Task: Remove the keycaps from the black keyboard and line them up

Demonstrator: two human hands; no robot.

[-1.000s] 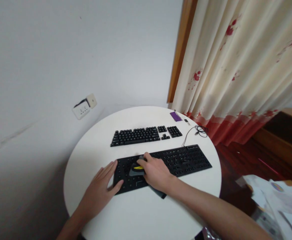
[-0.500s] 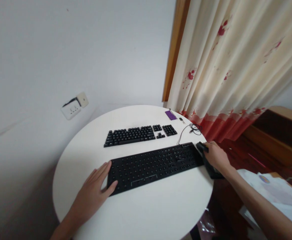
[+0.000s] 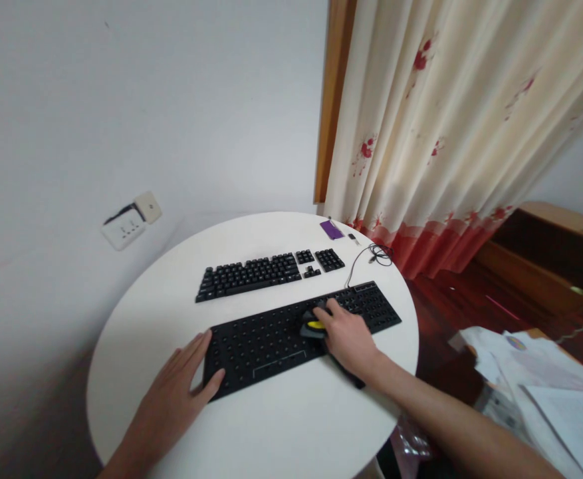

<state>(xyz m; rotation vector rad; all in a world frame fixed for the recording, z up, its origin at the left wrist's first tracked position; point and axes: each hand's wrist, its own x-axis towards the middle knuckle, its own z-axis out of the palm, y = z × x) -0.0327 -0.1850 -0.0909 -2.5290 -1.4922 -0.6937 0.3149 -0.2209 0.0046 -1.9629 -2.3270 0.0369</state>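
A black keyboard base (image 3: 266,342) without keycaps lies flat across the white round table (image 3: 271,426), with rows of small switch stems showing. My left hand (image 3: 171,392) rests at its left end, fingers stretched out and thumb apart, touching the edge. My right hand (image 3: 348,339) is closed round a black handheld tool with a yellow part (image 3: 314,327), held over the middle of the base. The tool's exact kind is unclear, as my fingers cover much of it. Behind the base, black keycaps (image 3: 251,276) are laid out in keyboard order.
A coiled black cable (image 3: 378,253) runs from the base's back edge. Near the table's far rim are a purple item (image 3: 331,229) and a small black piece (image 3: 353,237). Papers (image 3: 545,372) lie to the right, below a curtain (image 3: 421,133). A wall socket (image 3: 124,229) is at left.
My right hand has moved left with the black tool, from the table's right edge to over the middle of the keyboard base. My left hand stays at the base's left end.
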